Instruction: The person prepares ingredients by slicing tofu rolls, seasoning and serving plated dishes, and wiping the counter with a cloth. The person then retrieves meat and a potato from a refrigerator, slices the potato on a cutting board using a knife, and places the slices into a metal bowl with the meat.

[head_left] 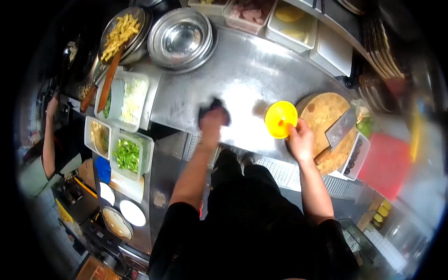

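In the head view, my left hand point(213, 122) is closed on a dark cloth point(226, 116) pressed to the steel counter point(242, 60); both are smeared by motion. With my right hand point(302, 139), I grip the near rim of a yellow bowl point(276, 114). Its inside faces up, and it is just left of a round wooden chopping board point(319, 105). A cleaver point(342, 128) lies across that board, its wooden handle towards me.
Steel bowls point(181, 39) stand at the back left, near a strainer of yellow strips point(122, 35). Tubs of chopped greens point(127, 154) and pale shreds point(134, 100) line the left. Food containers point(291, 28) edge the back. A red board point(385, 163) lies right. Another person's arm point(49, 140) shows far left.
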Motion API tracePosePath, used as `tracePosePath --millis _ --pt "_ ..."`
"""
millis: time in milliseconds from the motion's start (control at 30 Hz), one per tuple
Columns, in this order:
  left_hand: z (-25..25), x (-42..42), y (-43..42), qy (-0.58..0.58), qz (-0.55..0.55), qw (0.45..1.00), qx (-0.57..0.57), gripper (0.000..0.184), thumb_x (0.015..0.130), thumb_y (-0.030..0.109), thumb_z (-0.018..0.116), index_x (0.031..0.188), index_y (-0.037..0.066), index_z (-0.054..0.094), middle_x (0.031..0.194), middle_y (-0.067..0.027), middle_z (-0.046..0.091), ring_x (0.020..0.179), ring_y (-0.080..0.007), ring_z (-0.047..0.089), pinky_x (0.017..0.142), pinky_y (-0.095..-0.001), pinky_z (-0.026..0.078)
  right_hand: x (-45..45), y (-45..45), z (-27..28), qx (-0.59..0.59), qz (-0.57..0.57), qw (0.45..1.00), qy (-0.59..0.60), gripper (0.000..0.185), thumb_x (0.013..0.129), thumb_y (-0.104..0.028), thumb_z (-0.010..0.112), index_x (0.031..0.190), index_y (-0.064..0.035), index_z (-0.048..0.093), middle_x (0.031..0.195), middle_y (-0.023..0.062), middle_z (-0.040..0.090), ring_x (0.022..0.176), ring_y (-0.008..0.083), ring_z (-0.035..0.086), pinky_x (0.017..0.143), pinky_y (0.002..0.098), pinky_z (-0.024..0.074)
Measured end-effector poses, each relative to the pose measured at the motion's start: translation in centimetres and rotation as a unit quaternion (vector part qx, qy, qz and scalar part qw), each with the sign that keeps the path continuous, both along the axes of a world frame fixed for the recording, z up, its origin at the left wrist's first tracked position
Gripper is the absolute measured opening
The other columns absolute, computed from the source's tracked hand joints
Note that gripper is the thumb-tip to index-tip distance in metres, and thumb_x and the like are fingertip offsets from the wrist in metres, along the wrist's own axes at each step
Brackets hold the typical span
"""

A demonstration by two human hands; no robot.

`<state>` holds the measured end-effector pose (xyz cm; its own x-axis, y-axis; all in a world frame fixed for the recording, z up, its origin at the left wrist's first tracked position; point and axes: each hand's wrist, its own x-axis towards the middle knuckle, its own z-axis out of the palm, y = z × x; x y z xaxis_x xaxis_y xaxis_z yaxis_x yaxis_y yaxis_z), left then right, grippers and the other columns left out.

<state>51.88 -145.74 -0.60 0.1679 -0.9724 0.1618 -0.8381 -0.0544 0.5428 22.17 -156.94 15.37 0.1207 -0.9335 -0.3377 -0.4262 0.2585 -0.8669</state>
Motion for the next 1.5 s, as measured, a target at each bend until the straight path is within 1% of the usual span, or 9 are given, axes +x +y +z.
tracePosePath --millis 100,300,467,667,700,900,1033,1367,1500 --pt "0.4 11.9 2.4 -0.248 0.162 0.954 0.056 0.042 0.090 0.004 0.055 0.130 0.001 0.066 0.140 -0.0203 0.059 0.121 -0.0388 0.054 0.106 -0.0462 0.045 3.7 -3.3 -4.4 0.007 0.021 0.998 0.062 0.021 0.095 -0.011 0.067 0.110 0.0046 0.068 0.084 0.0181 0.073 0.071 0.0211 0.072 0.065 0.0362 0.0562" --pt "4.1 18.3 -0.6 -0.166 0.327 0.930 -0.028 0.054 0.085 -0.007 0.059 0.140 -0.004 0.055 0.140 -0.0304 0.053 0.124 -0.0490 0.050 0.110 -0.0530 0.040 12.7 -9.2 -10.6 0.014 0.038 0.991 0.129 0.032 0.091 -0.024 0.072 0.106 0.0048 0.071 0.092 0.0279 0.073 0.088 0.0393 0.073 0.079 0.0437 0.0565" --pt "3.2 14.5 -1.1 -0.156 0.225 0.961 -0.029 0.057 0.086 -0.005 0.059 0.142 -0.005 0.052 0.145 -0.0313 0.049 0.131 -0.0493 0.048 0.114 -0.0559 0.037 19.3 -13.3 -11.7 0.028 0.034 0.987 0.155 0.029 0.091 -0.016 0.066 0.111 0.0045 0.070 0.109 0.0294 0.072 0.106 0.0421 0.069 0.095 0.0437 0.0542" --pt "2.6 7.5 -0.3 -0.134 0.017 0.991 0.001 0.057 0.084 0.000 0.062 0.140 -0.003 0.055 0.144 -0.0278 0.053 0.131 -0.0465 0.050 0.116 -0.0554 0.038 19.3 -15.5 -13.9 0.054 0.000 0.995 0.084 0.034 0.093 -0.019 0.070 0.115 0.0061 0.069 0.104 0.0245 0.074 0.091 0.0356 0.072 0.084 0.0400 0.0571" --pt "2.8 6.7 -0.9 -0.106 -0.009 0.994 -0.010 0.057 0.084 0.000 0.062 0.140 -0.003 0.055 0.144 -0.0275 0.052 0.132 -0.0466 0.050 0.115 -0.0552 0.039 18.7 -15.4 -13.6 0.033 -0.030 0.998 0.054 0.035 0.094 -0.018 0.071 0.114 0.0093 0.067 0.102 0.0229 0.075 0.078 0.0321 0.074 0.074 0.0362 0.0593" --pt "3.7 6.2 -6.8 -0.085 0.056 0.995 -0.007 0.053 0.089 0.005 0.065 0.141 0.000 0.056 0.151 -0.0290 0.045 0.139 -0.0484 0.043 0.116 -0.0567 0.037 12.6 -13.5 -4.0 -0.242 0.016 0.962 0.123 0.026 0.096 -0.015 0.072 0.113 0.0047 0.069 0.126 0.0221 0.068 0.110 0.0350 0.068 0.088 0.0403 0.0581" --pt "8.3 5.0 -8.6 -0.128 0.008 0.992 -0.001 0.060 0.089 0.023 0.072 0.143 0.002 0.056 0.153 -0.0303 0.043 0.146 -0.0511 0.033 0.119 -0.0652 0.027 4.0 -8.1 4.0 -0.385 0.068 0.893 0.222 0.023 0.095 -0.018 0.073 0.084 0.0028 0.074 0.128 0.0192 0.069 0.124 0.0386 0.062 0.103 0.0460 0.0498" --pt "9.6 -2.9 -7.7 -0.012 0.013 0.998 -0.055 0.058 0.090 0.015 0.069 0.142 -0.003 0.053 0.152 -0.0327 0.043 0.145 -0.0525 0.033 0.121 -0.0582 0.027 -18.5 8.1 -0.9 -0.168 -0.186 0.881 0.401 0.023 0.100 -0.016 0.064 0.105 -0.0014 0.081 0.163 0.0179 0.040 0.154 0.0398 0.028 0.126 0.0469 0.0229" --pt "9.8 -4.0 -7.3 0.033 0.059 0.997 -0.044 0.058 0.091 0.012 0.068 0.144 -0.005 0.051 0.153 -0.0338 0.041 0.145 -0.0521 0.033 0.121 -0.0560 0.027 -23.3 9.1 -2.2 -0.263 -0.179 0.864 0.391 0.037 0.099 -0.010 0.062 0.134 0.0014 0.066 0.168 0.0208 0.025 0.155 0.0413 0.024 0.126 0.0463 0.0231"
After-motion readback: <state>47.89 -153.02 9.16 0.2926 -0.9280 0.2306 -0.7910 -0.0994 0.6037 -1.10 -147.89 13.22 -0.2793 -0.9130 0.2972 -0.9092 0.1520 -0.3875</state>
